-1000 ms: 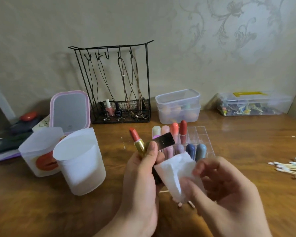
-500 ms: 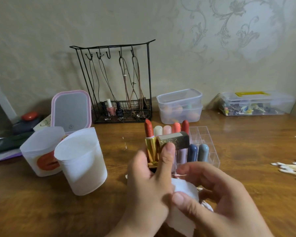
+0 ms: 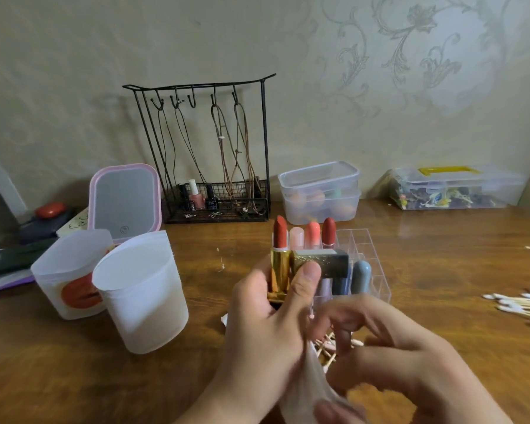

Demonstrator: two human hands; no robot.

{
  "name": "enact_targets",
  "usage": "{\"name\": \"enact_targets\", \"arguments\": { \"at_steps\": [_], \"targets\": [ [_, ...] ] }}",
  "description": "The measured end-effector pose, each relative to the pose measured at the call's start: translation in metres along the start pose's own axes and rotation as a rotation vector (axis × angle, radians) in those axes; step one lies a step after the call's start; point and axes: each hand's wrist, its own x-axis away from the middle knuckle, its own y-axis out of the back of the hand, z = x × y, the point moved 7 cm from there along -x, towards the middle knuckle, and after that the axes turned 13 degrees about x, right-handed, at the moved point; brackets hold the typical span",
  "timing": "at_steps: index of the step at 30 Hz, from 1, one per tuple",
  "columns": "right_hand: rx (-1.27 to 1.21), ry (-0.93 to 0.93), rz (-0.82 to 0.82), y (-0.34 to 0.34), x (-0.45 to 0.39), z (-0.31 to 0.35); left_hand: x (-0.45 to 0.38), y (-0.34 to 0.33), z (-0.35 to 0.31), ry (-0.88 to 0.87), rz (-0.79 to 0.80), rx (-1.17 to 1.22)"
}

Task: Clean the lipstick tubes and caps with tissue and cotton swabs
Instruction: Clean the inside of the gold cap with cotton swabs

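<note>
Left hand (image 3: 266, 325): fingers curled round one open gold lipstick tube (image 3: 279, 264), upright, red bullet exposed, plus its one glittery cap (image 3: 322, 262) lying crosswise under the thumb. Right hand (image 3: 389, 356): fingers bent, pinching one white tissue (image 3: 309, 384) near the front edge of the tabletop (image 3: 441, 270). Behind the hands: one clear divided organizer (image 3: 371, 255) holding several capped lipsticks; exact count not discernible. Right edge: pile of cotton swabs (image 3: 523, 306). Left side: two frosted cups (image 3: 144, 298), touching. Rear edge: two stacked clear boxes (image 3: 318, 191).
</note>
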Motion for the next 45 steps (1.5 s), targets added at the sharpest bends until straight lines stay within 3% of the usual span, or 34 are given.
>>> {"name": "enact_targets", "arguments": {
  "at_steps": [4,9,11,13,17,21,23,27,33,41,45],
  "targets": [
    [0.15,0.116,-0.173,0.015,-0.009,0.017,-0.001,0.003,0.003,0.08,-0.069,0.17],
    [0.215,0.069,-0.09,0.026,-0.021,-0.021,-0.005,0.009,0.003,0.047,-0.063,0.151],
    [0.242,0.079,-0.25,0.034,-0.009,-0.015,-0.005,0.009,0.005,0.036,-0.053,0.158],
    [0.151,-0.04,-0.472,0.036,0.001,-0.016,-0.005,0.01,0.007,0.035,-0.076,0.172],
    [0.032,-0.231,-0.623,0.02,0.008,-0.023,-0.002,0.008,0.008,-0.028,-0.097,0.083],
    [-0.318,-0.39,-0.631,0.002,0.011,-0.04,0.004,0.007,0.001,-0.115,-0.132,-0.066],
    [-0.511,-0.444,-0.54,-0.008,0.007,-0.043,0.005,0.01,-0.003,-0.152,-0.162,-0.097],
    [-0.49,-0.46,-0.242,-0.016,0.001,-0.038,0.002,0.009,-0.011,-0.196,-0.133,-0.148],
    [-0.601,-0.487,-0.072,-0.023,-0.003,-0.028,0.003,0.008,-0.019,-0.286,-0.135,-0.247],
    [-0.356,-0.386,-0.392,-0.006,0.005,-0.035,-0.003,0.008,0.001,-0.112,-0.08,-0.133],
    [-0.246,-0.287,-0.414,-0.006,0.004,-0.029,0.002,0.004,-0.007,-0.232,-0.064,-0.3]
  ]
}}
